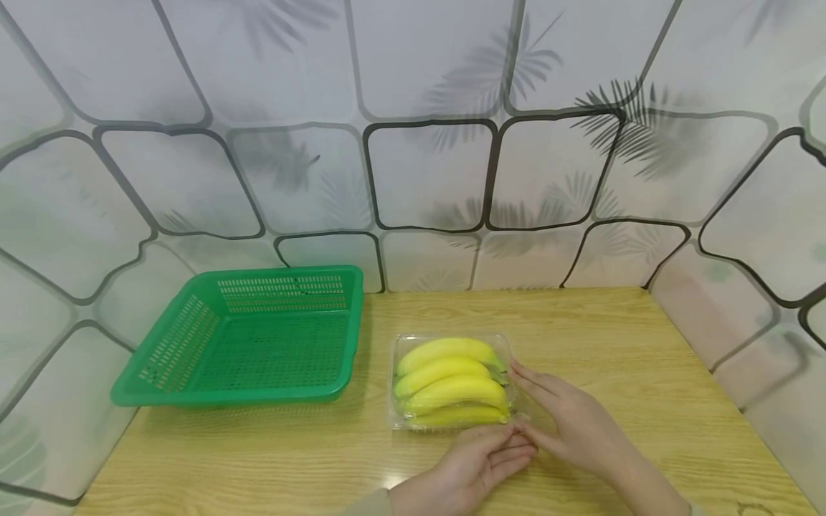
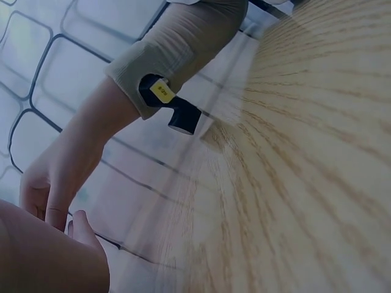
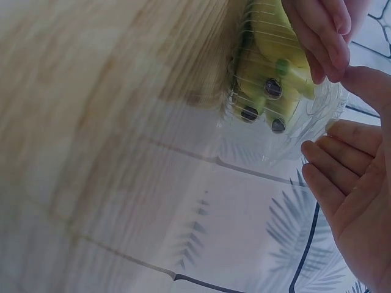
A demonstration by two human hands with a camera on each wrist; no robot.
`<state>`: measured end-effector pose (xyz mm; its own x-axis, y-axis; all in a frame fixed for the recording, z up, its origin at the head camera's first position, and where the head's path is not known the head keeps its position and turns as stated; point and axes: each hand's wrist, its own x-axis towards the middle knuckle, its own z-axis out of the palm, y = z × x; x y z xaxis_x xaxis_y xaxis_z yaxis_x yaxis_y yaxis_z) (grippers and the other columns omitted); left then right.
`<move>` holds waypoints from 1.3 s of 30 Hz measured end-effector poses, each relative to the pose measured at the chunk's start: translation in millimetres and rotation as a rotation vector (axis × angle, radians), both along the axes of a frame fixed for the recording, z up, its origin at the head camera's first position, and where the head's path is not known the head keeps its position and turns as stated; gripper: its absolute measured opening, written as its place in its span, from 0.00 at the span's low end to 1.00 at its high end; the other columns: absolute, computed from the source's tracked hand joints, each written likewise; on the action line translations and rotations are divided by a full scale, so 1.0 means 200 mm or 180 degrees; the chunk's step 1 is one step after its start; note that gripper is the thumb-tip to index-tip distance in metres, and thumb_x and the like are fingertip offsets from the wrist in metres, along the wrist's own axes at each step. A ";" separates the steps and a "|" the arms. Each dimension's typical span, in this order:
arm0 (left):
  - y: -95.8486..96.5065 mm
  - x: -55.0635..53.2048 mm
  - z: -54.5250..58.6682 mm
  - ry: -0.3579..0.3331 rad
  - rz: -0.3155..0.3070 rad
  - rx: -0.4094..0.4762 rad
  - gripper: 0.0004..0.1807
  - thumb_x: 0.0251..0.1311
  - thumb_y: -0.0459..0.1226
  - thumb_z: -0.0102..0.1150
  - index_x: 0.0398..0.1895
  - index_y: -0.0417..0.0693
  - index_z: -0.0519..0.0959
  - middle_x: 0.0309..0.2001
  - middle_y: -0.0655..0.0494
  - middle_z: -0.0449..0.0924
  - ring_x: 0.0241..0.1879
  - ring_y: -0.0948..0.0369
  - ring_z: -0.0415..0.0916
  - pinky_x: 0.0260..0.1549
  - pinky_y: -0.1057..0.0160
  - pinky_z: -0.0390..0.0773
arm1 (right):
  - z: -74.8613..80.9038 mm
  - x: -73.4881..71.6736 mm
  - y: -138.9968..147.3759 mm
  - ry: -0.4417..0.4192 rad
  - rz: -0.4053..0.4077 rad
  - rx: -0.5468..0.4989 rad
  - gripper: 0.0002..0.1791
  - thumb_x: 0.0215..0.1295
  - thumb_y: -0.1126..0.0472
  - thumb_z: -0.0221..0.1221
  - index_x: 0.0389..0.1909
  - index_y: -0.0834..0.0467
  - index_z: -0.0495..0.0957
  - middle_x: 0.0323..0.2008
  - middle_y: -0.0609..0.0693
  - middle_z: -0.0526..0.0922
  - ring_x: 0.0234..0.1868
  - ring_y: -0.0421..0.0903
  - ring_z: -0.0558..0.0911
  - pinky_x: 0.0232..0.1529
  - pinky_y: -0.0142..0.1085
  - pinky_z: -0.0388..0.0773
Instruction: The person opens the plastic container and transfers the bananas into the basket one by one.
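In the head view, a clear plastic clamshell box [image 1: 396, 420] of yellow bananas [image 1: 457, 394] (green toward one end) lies just left of the right hand [image 1: 573, 421] and beyond the left hand [image 1: 476, 462]. The right thumb and straight fingers stand wide at its side; whether the left pinches its corner, I cannot tell. The left-wrist view shows a dark wrist camera [image 2: 184, 118] above the right hand. In the right-wrist view, dark banana tips face that hand through the ribbed wall.

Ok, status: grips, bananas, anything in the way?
Left grip at near right corner of clear box, right grip at its right side. Bananas inside. Green basket off left, not obstructing.
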<state>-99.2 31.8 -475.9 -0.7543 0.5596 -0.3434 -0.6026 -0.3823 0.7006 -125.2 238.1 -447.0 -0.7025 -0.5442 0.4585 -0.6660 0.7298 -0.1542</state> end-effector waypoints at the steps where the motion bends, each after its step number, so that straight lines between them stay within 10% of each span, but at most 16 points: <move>1: 0.00 0.00 0.00 -0.0005 0.0001 -0.0013 0.22 0.83 0.37 0.48 0.70 0.29 0.73 0.62 0.41 0.83 0.60 0.57 0.85 0.67 0.61 0.81 | 0.00 0.00 0.00 0.0002 -0.0002 0.0016 0.43 0.53 0.56 0.80 0.71 0.59 0.77 0.72 0.56 0.79 0.61 0.54 0.86 0.58 0.50 0.87; 39: 0.06 0.01 -0.02 -0.0023 0.0294 -0.0300 0.21 0.82 0.40 0.51 0.64 0.31 0.78 0.58 0.43 0.85 0.57 0.57 0.86 0.66 0.56 0.83 | 0.05 -0.04 0.01 0.0086 0.0163 0.0135 0.40 0.54 0.52 0.80 0.67 0.60 0.81 0.66 0.55 0.84 0.55 0.53 0.89 0.51 0.48 0.90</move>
